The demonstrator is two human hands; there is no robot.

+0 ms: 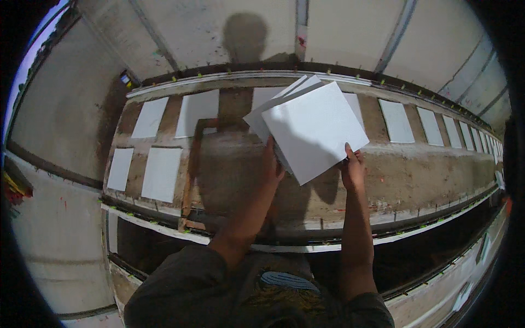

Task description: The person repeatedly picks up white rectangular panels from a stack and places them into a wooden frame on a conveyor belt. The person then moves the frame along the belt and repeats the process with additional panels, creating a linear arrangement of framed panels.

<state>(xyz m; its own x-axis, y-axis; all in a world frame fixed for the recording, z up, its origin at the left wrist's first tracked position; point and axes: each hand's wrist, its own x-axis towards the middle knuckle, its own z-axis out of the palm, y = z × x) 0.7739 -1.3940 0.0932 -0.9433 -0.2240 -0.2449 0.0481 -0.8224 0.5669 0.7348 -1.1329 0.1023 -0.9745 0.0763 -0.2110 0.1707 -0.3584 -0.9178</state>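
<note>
Between my two hands is a small fanned stack of white square panels (317, 131), tilted above the long brown bed. My left hand (273, 164) grips the stack at its lower left, and its fingers are partly hidden behind the panels. At the lower right corner, my right hand (353, 167) pinches the front panel with the thumb on top. Similar flat white panels lie on the bed, among them one at the near left (161, 174), one at the far left (198, 112) and one on the right (396, 121).
The long bed (415, 175) runs left to right, with a row of panels trailing off at the right. A brown strip (188, 175) lies across its left part. White rails (273, 249) edge the bed, and a dark gap lies before me. Pale wall panels (350, 33) stand behind.
</note>
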